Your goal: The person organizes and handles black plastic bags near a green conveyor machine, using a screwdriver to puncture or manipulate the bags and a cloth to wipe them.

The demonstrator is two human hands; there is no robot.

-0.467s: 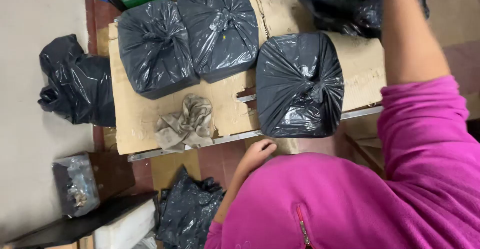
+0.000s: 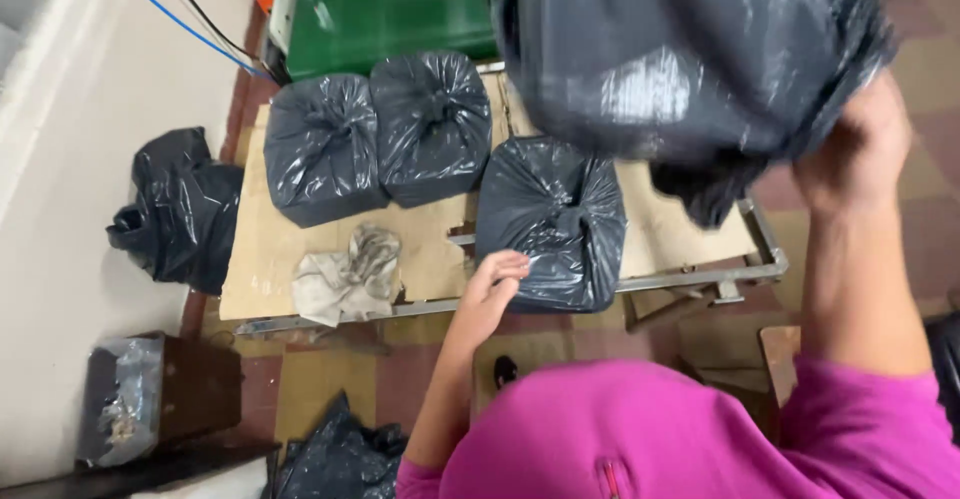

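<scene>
Large black plastic bag (image 2: 680, 59) held up in the air at the top right of the view, blurred, bulging, its lower folds hanging down over the far end of the platform. Right hand (image 2: 860, 154) clamped on the bag's right edge, fingers curled into the plastic, bare forearm running down to a bright pink sleeve (image 2: 860, 429). Left hand (image 2: 490, 294) open, fingers loosely spread, resting against the near left edge of a tied black bag (image 2: 555, 224) that sits on the platform; gripping nothing. That tied bag squarish, knotted on top, lying at the front rim, partly below the raised bag. Behind it and to the left, two more tied black bags, one (image 2: 435, 124) just beside the other (image 2: 320, 149), touching along their sides. All three on a sheet of brown cardboard (image 2: 265, 259) laid over a low metal frame (image 2: 700, 279). Crumpled grey cloth (image 2: 345, 279) on the cardboard near the front edge, left of the open hand. Green bin (image 2: 390, 9) at the back, beyond the pair of bags. On the floor to the left, a slumped black bag (image 2: 180, 209) against the pale wall; further forward a small dark box (image 2: 160, 394) with clear plastic inside; another crumpled black bag (image 2: 340, 454) at the bottom edge.
</scene>
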